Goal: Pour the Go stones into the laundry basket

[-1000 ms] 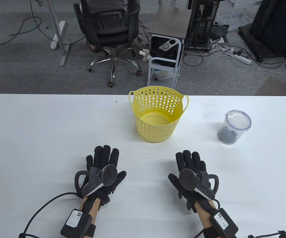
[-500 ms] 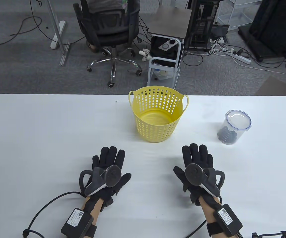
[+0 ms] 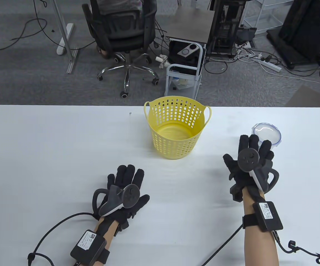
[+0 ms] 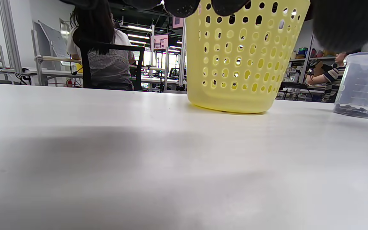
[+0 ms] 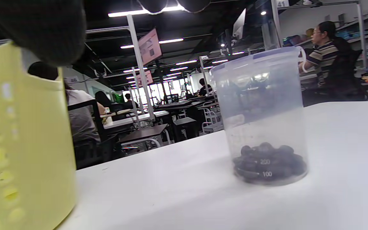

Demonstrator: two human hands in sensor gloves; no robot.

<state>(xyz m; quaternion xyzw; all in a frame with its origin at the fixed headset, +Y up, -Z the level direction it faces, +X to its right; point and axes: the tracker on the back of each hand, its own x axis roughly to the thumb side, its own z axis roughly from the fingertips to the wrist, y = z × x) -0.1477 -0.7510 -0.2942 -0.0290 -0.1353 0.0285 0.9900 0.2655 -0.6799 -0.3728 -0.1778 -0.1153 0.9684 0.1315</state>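
The yellow perforated laundry basket [image 3: 176,130] stands upright and empty at the table's far middle; it also shows in the left wrist view [image 4: 244,57] and the right wrist view [image 5: 21,143]. A clear lidded container [image 3: 266,132] with black Go stones [image 5: 268,161] at its bottom stands to the basket's right, also seen in the left wrist view [image 4: 361,84]. My right hand [image 3: 250,156] is open, fingers spread, raised just in front of the container and hiding its body in the table view; it holds nothing. My left hand [image 3: 126,181] lies open and flat on the table, below-left of the basket.
The white table [image 3: 51,155] ends just behind the basket. An office chair [image 3: 123,36] and a small cart [image 3: 184,66] stand on the floor beyond the far edge. Cables trail from both wrists toward the near edge.
My right hand has lifted and moved forward and right, from the near table up to the container. My left hand has slid slightly forward and right.
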